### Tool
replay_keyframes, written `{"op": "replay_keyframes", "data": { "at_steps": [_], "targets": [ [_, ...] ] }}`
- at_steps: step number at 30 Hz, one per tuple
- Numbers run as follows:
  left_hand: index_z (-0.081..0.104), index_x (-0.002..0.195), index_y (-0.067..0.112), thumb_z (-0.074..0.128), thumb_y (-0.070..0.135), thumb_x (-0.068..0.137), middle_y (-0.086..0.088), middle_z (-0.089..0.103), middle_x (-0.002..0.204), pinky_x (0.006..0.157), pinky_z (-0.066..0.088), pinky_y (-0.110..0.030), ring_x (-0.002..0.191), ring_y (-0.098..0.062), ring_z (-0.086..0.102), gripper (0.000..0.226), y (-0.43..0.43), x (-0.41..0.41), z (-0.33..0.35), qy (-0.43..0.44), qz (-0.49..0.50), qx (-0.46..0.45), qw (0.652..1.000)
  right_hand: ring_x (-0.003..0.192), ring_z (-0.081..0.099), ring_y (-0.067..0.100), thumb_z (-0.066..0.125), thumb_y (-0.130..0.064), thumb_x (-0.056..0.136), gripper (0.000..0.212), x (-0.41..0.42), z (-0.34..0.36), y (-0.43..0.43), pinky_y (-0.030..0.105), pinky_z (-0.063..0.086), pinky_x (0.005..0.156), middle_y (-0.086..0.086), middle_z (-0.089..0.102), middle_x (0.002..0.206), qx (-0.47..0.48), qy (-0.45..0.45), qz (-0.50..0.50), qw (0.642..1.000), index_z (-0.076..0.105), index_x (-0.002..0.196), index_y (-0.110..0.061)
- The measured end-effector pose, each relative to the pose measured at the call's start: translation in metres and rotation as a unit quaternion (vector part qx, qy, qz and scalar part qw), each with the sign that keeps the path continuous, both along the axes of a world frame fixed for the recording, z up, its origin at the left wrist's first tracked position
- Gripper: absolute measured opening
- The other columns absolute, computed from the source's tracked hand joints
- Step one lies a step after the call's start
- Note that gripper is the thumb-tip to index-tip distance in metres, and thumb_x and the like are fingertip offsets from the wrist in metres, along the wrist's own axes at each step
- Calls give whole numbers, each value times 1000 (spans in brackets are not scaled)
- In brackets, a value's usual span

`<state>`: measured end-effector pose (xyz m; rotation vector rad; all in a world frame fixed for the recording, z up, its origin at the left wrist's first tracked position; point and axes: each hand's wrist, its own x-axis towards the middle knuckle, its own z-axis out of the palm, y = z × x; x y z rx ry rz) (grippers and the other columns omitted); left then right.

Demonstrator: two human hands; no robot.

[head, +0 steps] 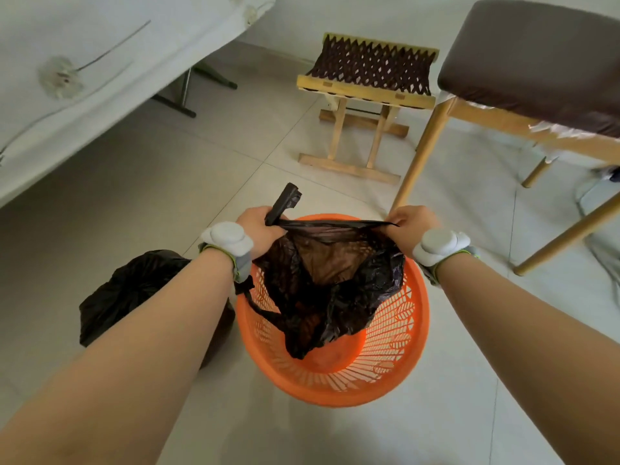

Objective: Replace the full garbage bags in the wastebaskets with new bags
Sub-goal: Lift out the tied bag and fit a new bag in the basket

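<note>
An orange plastic wastebasket [396,360] with a slotted wall stands on the tiled floor below me. A thin new black garbage bag [332,280] hangs into it, its mouth stretched between my hands. My left hand [260,229] grips the bag's left edge, with a handle strip sticking up above the fist. The bag's right edge is pinched by my right hand [411,226]. To the left of the basket, partly hidden under my left forearm, a full tied black garbage bag [134,290] sits on the floor.
A folding wooden stool [365,95] with a woven brown seat stands beyond the basket. A chair [536,62] with a brown cushion and wooden legs is at the right, one leg near the basket's far rim. A table draped in a white cloth [100,62] fills the upper left.
</note>
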<state>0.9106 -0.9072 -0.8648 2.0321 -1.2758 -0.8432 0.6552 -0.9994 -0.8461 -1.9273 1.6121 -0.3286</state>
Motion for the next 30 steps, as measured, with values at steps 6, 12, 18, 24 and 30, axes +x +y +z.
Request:
{"op": "replay_keyframes", "data": {
  "at_steps": [6, 12, 18, 24, 30],
  "targets": [
    [67, 80, 17, 72, 28, 79, -6, 66, 86, 89, 47, -40, 89, -27, 62, 12, 7, 13, -1, 189, 4, 65, 980, 73, 61, 22, 67, -30, 78, 16, 3, -6, -5, 31, 51, 67, -2, 64, 70, 42, -25, -9, 999, 63, 63, -29],
    [64, 103, 6, 63, 29, 87, -9, 63, 91, 83, 49, -36, 82, -26, 62, 28, -3, 17, -13, 195, 124, 135, 963, 69, 56, 22, 63, -21, 77, 15, 14, -16, -10, 32, 50, 68, 6, 61, 73, 123, -124, -116, 978, 65, 62, -22],
    [60, 77, 17, 63, 33, 87, -4, 58, 79, 69, 38, -26, 82, -22, 55, 19, -4, 15, -33, 91, 142, 104, 980, 78, 59, 24, 68, -19, 80, 36, 13, -36, -17, 30, 52, 72, 13, 63, 92, 246, -135, -152, 948, 63, 109, 2],
    [62, 102, 7, 55, 20, 93, -9, 54, 87, 46, 33, -7, 86, -20, 48, 17, 5, 19, -42, 27, 29, 186, 982, 74, 59, 21, 61, -22, 84, 31, -8, -60, -25, 23, 46, 63, 8, 62, 92, 297, -6, -78, 952, 64, 110, -5],
    [62, 84, 13, 58, 34, 88, -5, 55, 70, 59, 39, -31, 63, -23, 49, 22, 11, 30, -15, -69, 54, 40, 995, 87, 60, 24, 65, -10, 86, 17, -26, -42, -10, 35, 50, 77, 11, 66, 100, 355, -189, -93, 911, 65, 102, -6]
  ]
}}
